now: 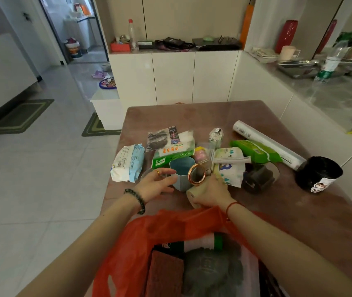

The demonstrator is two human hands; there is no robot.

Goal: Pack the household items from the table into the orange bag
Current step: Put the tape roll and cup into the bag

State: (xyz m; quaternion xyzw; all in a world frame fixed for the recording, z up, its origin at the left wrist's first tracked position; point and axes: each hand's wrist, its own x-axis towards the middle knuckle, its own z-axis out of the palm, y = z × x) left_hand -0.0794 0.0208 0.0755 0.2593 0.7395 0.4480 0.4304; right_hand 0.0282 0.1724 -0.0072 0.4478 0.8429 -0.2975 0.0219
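The orange bag (140,239) lies open at the table's near edge, holding a dark red pad (164,273), a grey cloth and a green-and-white item. My right hand (210,192) grips a beige tool with a copper ring (196,173) just beyond the bag. My left hand (155,183) has loosely spread fingers touching a clear round lid beside a blue octagonal cup (181,172). Behind them lie a wipes pack (128,162), a green-and-white packet (173,153), a cotton swab jar (215,137), a green pack (256,151), a film roll (267,142) and a black bag roll (318,173).
The brown table (192,116) has bare surface at the far end and front right. A grey counter (331,91) with a bottle and metal trays runs along the right. White cabinets stand behind the table; tiled floor with green mats lies to the left.
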